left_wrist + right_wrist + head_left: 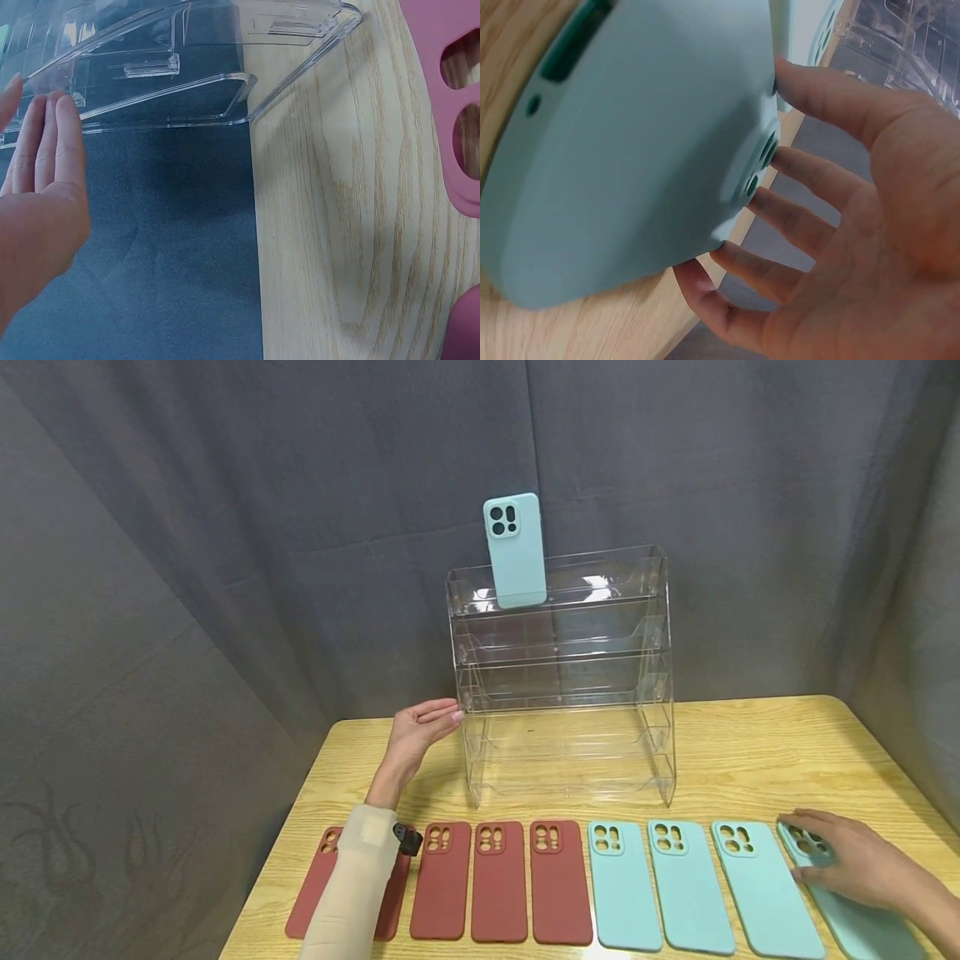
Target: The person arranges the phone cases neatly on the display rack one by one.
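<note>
My left hand (422, 731) touches the left side of a clear tiered acrylic rack (663, 693) with its fingertips; the fingers look fairly straight in the left wrist view. At the front right, my right hand (855, 858) holds a mint phone case (873, 927) by its edges near the camera cutouts. The right wrist view shows the thumb on one edge and the other fingers along the camera end. Another mint phone case (519, 560) stands upright in the rack's top tier, left of its middle. Part of the held case is hidden under my hand.
Along the table's (757, 752) front lie a row of red phone cases (498, 885), partly covered by my left forearm, and more mint phone cases (693, 889) to their right. Grey curtain (337, 485) hangs behind and at both sides.
</note>
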The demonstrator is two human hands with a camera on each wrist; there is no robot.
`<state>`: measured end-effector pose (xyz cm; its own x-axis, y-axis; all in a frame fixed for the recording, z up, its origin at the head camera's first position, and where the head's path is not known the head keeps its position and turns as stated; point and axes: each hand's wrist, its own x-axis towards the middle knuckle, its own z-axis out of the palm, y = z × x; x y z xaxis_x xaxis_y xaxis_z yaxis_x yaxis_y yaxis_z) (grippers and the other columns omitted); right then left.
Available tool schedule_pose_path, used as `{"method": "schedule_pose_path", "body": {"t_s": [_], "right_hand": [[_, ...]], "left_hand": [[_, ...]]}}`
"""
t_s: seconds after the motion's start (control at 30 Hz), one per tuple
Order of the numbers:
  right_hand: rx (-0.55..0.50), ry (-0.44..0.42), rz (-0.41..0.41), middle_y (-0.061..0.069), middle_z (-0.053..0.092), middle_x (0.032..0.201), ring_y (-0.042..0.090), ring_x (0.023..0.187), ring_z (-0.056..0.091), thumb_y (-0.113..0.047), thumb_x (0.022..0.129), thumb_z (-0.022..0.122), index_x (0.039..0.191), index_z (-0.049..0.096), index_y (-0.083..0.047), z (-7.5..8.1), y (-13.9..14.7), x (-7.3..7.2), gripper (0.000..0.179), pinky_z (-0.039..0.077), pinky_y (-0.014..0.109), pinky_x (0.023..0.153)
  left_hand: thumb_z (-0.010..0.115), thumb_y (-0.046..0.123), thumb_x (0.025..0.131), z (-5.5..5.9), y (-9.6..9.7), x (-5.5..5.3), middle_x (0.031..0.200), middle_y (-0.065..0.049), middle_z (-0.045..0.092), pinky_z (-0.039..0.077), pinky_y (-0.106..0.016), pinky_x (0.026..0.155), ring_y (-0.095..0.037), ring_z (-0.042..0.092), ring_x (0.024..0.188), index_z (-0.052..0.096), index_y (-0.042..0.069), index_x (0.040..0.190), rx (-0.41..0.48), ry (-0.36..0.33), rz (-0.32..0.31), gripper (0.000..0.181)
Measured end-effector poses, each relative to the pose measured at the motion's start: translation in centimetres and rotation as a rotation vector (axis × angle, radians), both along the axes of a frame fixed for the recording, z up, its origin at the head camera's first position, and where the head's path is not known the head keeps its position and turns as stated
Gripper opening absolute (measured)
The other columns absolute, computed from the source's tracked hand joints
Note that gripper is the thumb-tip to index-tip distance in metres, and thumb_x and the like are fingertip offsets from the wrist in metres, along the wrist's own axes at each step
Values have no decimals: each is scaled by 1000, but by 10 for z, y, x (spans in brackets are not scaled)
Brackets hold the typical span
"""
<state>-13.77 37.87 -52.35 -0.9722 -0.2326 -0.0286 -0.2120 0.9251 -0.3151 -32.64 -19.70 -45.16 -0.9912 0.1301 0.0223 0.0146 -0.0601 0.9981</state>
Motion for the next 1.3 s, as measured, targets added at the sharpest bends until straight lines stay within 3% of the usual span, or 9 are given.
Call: {"method": "schedule_pose_path", "body": {"t_s": [0.3,0.73,1.07,1.3], "right_hand": [[-24,-38,-29,39,61,131,62,112,62,-24,77,91,136,63,6,1,3,-4,71,59,65,79],[-11,-25,-79,42,59,129,67,111,59,-22,75,90,135,64,6,2,3,-5,71,56,71,79],[-33,0,-65,41,58,131,64,110,60,-20,78,90,140,61,7,15,-1,-12,74,57,67,78],[-67,67,-53,41,58,133,64,111,60,-19,77,91,140,61,6,29,-14,-18,74,56,68,79]], "left_hand": [[76,2,95,0,-1,1,135,-26,70,63,-30,101,-11,79,102,66,-7,133,4,6,-3,40],[76,4,95,-1,0,-1,133,-23,72,64,-30,100,-12,79,103,67,-6,132,-21,-1,7,39],[75,2,96,-1,-1,0,134,-25,71,62,-33,103,-25,76,115,66,-6,134,9,-2,-6,40],[72,0,97,-2,-2,-1,129,-21,74,63,-30,102,-11,78,103,62,-9,138,31,-7,-29,43]]}}
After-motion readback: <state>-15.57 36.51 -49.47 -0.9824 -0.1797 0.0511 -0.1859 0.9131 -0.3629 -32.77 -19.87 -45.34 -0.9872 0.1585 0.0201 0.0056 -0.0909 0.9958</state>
